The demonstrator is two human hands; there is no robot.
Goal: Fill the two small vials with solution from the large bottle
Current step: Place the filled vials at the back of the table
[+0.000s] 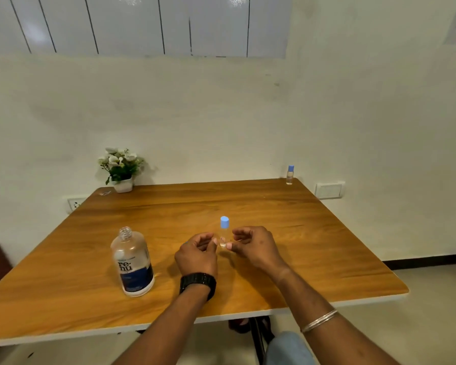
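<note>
Both hands meet near the middle of the counter [274,206]: the left hand [196,255] and the right hand [256,246], fingers curled, each pinch the base of one small vial [223,233] between their fingertips, holding it upright. This near vial is clear glass with a light-blue cap; whether it contains liquid cannot be told. Two vials are visible in all: the second vial [289,175], likewise clear with a blue cap, stands upright at the far right corner of the counter, well apart from the hands. One large bottle [132,262] stands uncapped toward the near left of the counter, beside the left hand; it is clear, its label white above and dark blue below. One potted plant [121,168] with white flowers occupies the far left corner. The left wrist bears a black watch [198,283], the right forearm a thin bangle [319,320].
</note>
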